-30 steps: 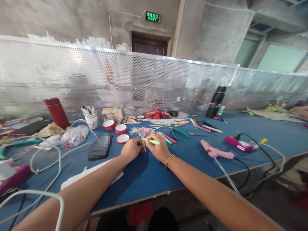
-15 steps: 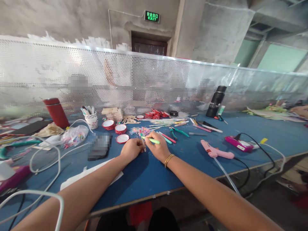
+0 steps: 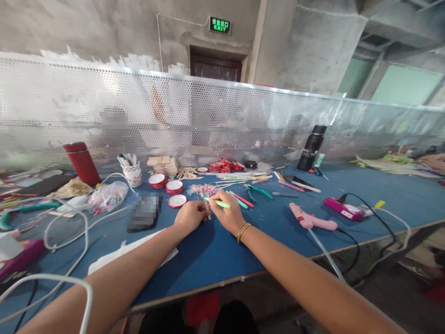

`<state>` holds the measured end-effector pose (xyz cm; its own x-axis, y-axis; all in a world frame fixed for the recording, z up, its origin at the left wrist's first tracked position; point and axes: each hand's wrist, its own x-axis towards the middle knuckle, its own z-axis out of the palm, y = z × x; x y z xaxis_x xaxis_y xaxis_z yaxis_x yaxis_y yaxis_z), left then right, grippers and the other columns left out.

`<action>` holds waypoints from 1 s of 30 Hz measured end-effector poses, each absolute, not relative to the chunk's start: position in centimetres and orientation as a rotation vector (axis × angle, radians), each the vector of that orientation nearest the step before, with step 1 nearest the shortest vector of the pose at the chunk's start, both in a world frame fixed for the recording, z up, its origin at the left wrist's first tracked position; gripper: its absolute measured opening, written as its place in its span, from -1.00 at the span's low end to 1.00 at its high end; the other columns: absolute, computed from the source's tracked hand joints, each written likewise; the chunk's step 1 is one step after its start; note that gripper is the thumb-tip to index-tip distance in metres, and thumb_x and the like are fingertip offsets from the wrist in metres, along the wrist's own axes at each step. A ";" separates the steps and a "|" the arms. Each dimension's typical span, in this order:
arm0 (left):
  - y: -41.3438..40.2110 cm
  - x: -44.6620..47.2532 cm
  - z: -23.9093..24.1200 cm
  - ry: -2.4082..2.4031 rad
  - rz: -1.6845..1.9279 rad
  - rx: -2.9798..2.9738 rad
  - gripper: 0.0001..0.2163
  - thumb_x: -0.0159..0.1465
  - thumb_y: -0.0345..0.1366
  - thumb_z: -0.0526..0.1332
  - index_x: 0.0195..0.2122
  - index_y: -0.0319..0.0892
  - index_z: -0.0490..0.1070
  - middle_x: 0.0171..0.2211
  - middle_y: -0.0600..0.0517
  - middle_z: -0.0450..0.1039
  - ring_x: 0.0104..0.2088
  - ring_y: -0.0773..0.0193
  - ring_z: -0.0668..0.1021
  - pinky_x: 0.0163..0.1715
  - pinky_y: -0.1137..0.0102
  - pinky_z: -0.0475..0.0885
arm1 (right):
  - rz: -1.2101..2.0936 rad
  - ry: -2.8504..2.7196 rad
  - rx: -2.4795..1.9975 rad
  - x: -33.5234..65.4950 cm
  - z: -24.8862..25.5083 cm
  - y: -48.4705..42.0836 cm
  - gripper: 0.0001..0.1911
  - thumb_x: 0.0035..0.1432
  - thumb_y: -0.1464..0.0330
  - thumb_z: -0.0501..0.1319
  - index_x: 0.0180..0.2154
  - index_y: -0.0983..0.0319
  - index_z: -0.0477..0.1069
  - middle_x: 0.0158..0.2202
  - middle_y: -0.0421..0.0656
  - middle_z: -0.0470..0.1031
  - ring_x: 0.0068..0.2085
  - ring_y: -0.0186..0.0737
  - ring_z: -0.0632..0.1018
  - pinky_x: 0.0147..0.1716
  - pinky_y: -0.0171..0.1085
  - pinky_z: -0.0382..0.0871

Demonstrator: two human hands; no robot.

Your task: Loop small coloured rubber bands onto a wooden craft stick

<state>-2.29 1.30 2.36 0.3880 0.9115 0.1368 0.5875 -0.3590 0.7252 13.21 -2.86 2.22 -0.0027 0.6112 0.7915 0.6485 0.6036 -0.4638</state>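
Both my hands meet over the blue table (image 3: pixel 208 255) near its middle. My left hand (image 3: pixel 189 216) is closed, its fingertips pinching a small thin stick (image 3: pixel 207 212) that stands out toward the right. My right hand (image 3: pixel 227 216) is closed round a light green marker (image 3: pixel 219 203), whose tip lies at that stick. A heap of small coloured bits (image 3: pixel 203 189) lies just beyond my fingers. Several loose coloured sticks and markers (image 3: pixel 243 199) lie to the right of it.
A pink glue gun (image 3: pixel 311 220) and a magenta device (image 3: pixel 342 208) with cables lie at the right. Red-rimmed lids (image 3: pixel 174 186), a cup of pens (image 3: pixel 132 172), a red flask (image 3: pixel 82 162) and a black bottle (image 3: pixel 313 146) stand further back. White cables (image 3: pixel 66 232) loop at the left. A perforated metal screen (image 3: pixel 194 116) closes the far edge.
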 end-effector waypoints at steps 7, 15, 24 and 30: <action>1.0 -2.5 2.2 1.242 0.748 2.097 -0.89 0.11 -0.25 0.20 -0.44 -0.16 0.47 -0.53 0.08 0.52 -0.50 0.32 0.50 -0.49 0.46 0.25 | -0.046 -1.672 -1.073 13.2 1.9 -2.8 -0.83 0.22 0.33 0.11 -0.44 0.17 0.32 -0.49 -0.24 0.39 -0.42 -0.27 0.40 -0.40 -0.31 0.22; -0.2 -2.6 2.6 1.278 0.776 2.130 -0.89 0.13 -0.25 0.20 -0.42 -0.15 0.47 -0.50 0.10 0.52 -0.48 0.33 0.49 -0.47 0.47 0.23 | -0.185 -1.711 -1.062 12.9 1.6 -3.1 -0.82 0.23 0.35 0.10 -0.44 0.18 0.32 -0.48 -0.21 0.39 -0.39 -0.25 0.41 -0.33 -0.29 0.23; -0.2 -2.6 2.6 1.300 0.774 2.138 -0.87 0.13 -0.23 0.21 -0.39 -0.16 0.49 -0.48 0.10 0.54 -0.48 0.34 0.49 -0.48 0.47 0.21 | -0.211 -1.779 -1.041 13.1 2.0 -3.4 -0.82 0.25 0.35 0.09 -0.42 0.19 0.31 -0.44 -0.20 0.41 -0.35 -0.24 0.41 -0.29 -0.30 0.22; -0.3 -2.6 2.7 1.312 0.785 2.106 -0.84 0.13 -0.19 0.21 -0.42 -0.16 0.48 -0.51 0.11 0.52 -0.49 0.35 0.47 -0.47 0.47 0.20 | -0.127 -1.783 -1.052 13.0 3.1 -3.6 -0.83 0.23 0.36 0.09 -0.44 0.17 0.30 -0.46 -0.22 0.43 -0.38 -0.25 0.42 -0.33 -0.31 0.23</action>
<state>-2.60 -0.29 2.73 0.3585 0.9129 0.1952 0.6034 -0.3862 0.6977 13.02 -3.62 3.08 -0.1006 0.5928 0.7990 0.6998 0.6130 -0.3666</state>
